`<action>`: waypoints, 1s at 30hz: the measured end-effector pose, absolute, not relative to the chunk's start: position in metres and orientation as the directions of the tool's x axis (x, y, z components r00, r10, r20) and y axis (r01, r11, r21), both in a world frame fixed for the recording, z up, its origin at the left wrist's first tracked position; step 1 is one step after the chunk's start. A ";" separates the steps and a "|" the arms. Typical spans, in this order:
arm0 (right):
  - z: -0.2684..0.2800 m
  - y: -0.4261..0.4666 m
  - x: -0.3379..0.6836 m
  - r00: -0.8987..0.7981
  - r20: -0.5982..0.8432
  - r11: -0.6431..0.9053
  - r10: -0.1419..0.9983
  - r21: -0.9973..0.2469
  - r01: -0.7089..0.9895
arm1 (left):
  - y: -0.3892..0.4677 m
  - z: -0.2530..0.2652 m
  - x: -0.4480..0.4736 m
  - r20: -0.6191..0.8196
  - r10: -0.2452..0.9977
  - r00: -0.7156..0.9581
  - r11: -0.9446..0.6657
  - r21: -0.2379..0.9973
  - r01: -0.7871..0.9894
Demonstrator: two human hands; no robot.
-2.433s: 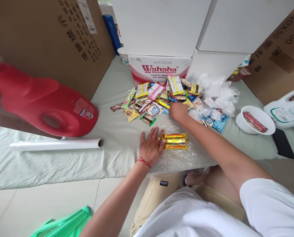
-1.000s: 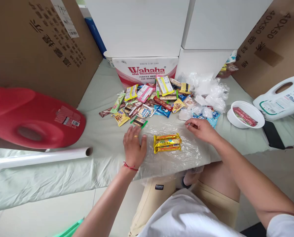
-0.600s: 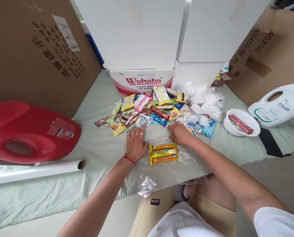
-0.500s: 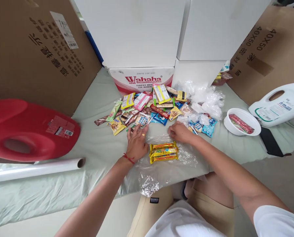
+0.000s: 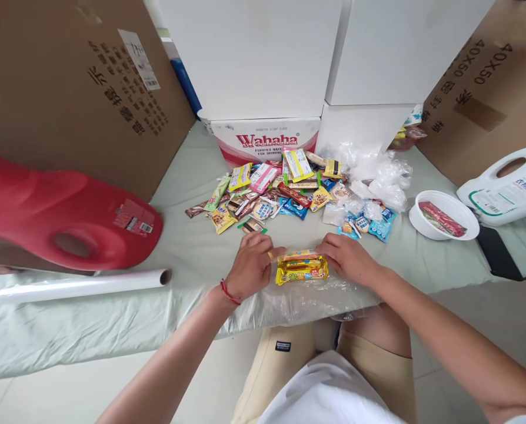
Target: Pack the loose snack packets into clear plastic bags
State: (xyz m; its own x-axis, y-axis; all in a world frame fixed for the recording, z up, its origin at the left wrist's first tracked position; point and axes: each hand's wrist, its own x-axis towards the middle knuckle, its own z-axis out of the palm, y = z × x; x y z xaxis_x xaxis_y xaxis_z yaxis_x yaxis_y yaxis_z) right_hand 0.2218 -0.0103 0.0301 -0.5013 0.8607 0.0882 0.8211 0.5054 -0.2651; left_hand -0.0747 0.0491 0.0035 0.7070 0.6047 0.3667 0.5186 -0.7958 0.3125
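Several yellow-wrapped snack bars (image 5: pixel 302 274) lie side by side at the front of the table, on a sheet of clear plastic film (image 5: pixel 285 303). At their left end, my left hand (image 5: pixel 250 266) is closed, thumb and fingers pinching the film's far edge. My right hand (image 5: pixel 350 258) pinches the same edge at the right end. Between the two hands the film is drawn over the far side of the bars. Its near part lies spread toward the table's front edge. The fingertips are partly hidden by the hands.
Behind lies a heap of assorted wrapped snacks (image 5: pixel 263 197) beside crumpled plastic packets (image 5: pixel 378 179). A film roll (image 5: pixel 86 287) and red jug (image 5: pixel 104 224) stand left. At right are a white bowl (image 5: pixel 415 221), a dark phone (image 5: pixel 496 253) and a white jug (image 5: pixel 505 188). White boxes (image 5: pixel 254 59) rise behind.
Both hands have come nearer to the bars, bringing the film's far edge up and over them. The bars have rolled or shifted slightly. The camera view has moved a little.
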 end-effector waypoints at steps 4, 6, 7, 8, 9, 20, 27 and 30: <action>0.012 -0.027 0.226 -0.584 0.106 0.590 0.804 -0.253 0.767 | 0.027 0.001 -0.080 0.353 0.466 0.812 -0.883 0.245 0.400; 0.002 -0.032 0.228 -0.597 0.106 0.603 0.795 -0.251 0.758 | 0.018 -0.001 -0.084 0.332 0.424 0.842 -0.900 0.254 0.353; -0.002 -0.034 0.229 -0.596 0.108 0.602 0.796 -0.252 0.758 | 0.014 -0.001 -0.087 0.319 0.418 0.851 -0.900 0.273 0.340; -0.006 -0.035 0.230 -0.591 0.110 0.598 0.799 -0.256 0.760 | 0.010 -0.002 -0.089 0.305 0.419 0.855 -0.895 0.298 0.332; -0.009 -0.036 0.231 -0.585 0.113 0.592 0.803 -0.263 0.762 | 0.008 -0.002 -0.091 0.292 0.424 0.857 -0.886 0.328 0.327; 0.024 -0.043 0.216 -0.429 0.176 0.458 0.886 -0.472 0.753 | -0.003 -0.015 -0.061 0.286 0.656 0.699 -0.753 0.307 0.582; 0.031 -0.056 0.171 -0.364 -0.103 0.328 0.925 -0.263 0.907 | -0.012 -0.021 -0.047 0.253 0.813 0.525 -0.583 0.370 0.724; 0.034 -0.049 0.175 -0.324 -0.130 0.278 0.937 -0.286 0.917 | -0.015 -0.029 -0.053 0.253 0.917 0.309 -0.399 0.556 0.729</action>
State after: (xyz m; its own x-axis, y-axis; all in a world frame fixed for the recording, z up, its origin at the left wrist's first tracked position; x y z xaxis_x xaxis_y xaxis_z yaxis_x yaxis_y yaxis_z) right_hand 0.1746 -0.0491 0.0343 -0.3243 0.9370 -0.1301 0.9170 0.2776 -0.2863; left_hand -0.0527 -0.0149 -0.0287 0.3092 0.9168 0.2526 0.7293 -0.3991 0.5558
